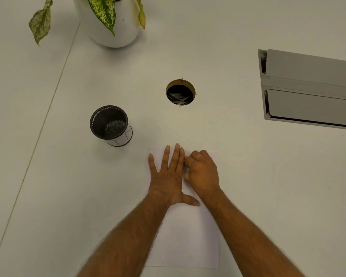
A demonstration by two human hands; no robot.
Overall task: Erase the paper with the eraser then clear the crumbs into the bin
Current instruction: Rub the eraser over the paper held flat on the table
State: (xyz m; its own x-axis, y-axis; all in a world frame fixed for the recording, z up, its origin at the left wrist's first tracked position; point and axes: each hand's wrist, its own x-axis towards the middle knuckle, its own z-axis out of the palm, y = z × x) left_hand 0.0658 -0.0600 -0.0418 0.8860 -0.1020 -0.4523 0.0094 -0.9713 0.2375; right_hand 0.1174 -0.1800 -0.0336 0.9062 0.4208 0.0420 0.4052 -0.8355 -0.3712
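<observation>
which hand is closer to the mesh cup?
Left. The left hand lies flat on the paper, just right of and nearer the camera than the mesh cup. The right hand, curled, sits beyond it, farther right.

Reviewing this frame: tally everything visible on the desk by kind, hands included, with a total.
Hands: 2, left hand flat on the paper, right hand fisted beside it
Sheets of paper: 1
Black mesh bins: 1
Potted plants: 1
Round cable holes: 1
Desk power box flaps: 1
Total: 7
The eraser is not visible.
</observation>
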